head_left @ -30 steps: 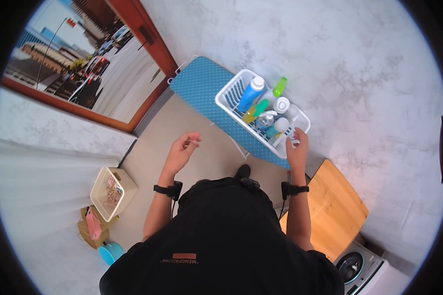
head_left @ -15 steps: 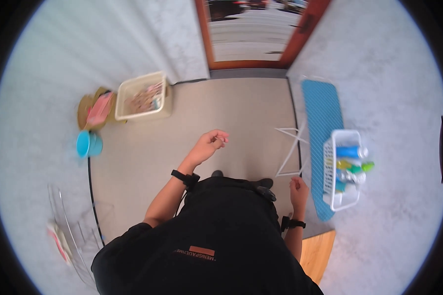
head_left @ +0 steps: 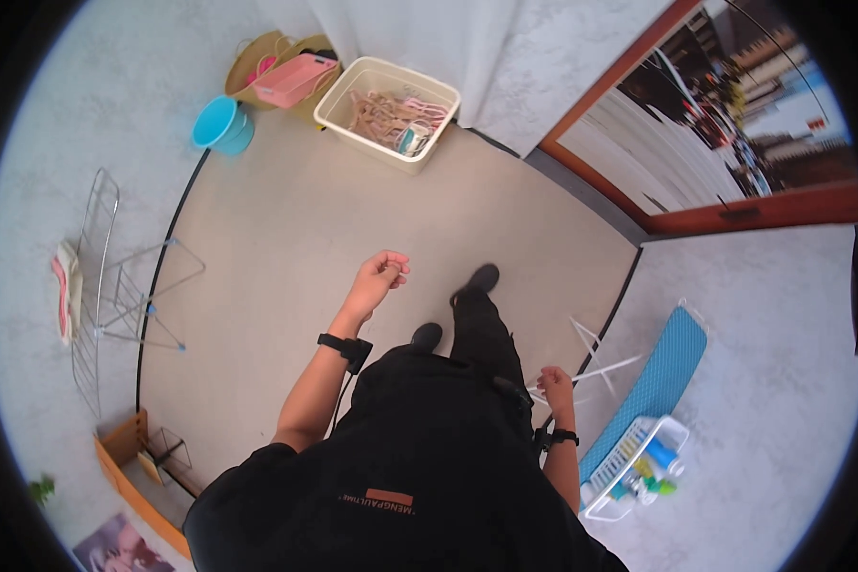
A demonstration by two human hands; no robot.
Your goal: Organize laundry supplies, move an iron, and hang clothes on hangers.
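My left hand [head_left: 376,282] is held out in front of my body over the floor, its fingers curled in loosely, with nothing to be seen in them. Lower down at my right side, my right hand [head_left: 554,388] hangs with bent fingers and likewise shows nothing held. Behind it in the view are the white legs [head_left: 608,370] of a blue ironing board [head_left: 660,367]. Neither hand appears to touch any object. Ahead stands a cream plastic tub [head_left: 379,148] with pinkish-brown hangers [head_left: 391,114] and a small teal-and-white item inside.
Left of the tub are a pink basket [head_left: 296,81], tan woven bags [head_left: 248,71] and a blue bucket [head_left: 221,127]. A metal drying rack [head_left: 95,276] stands left, a wooden-edged unit [head_left: 129,477] nearer. A white bottle basket [head_left: 629,453] is by the ironing board; a wood-framed door [head_left: 629,205] is ahead right.
My view has turned left, so the tub, bucket and door have shifted rightward. My right foot is now farther forward. Both hands keep much the same pose.
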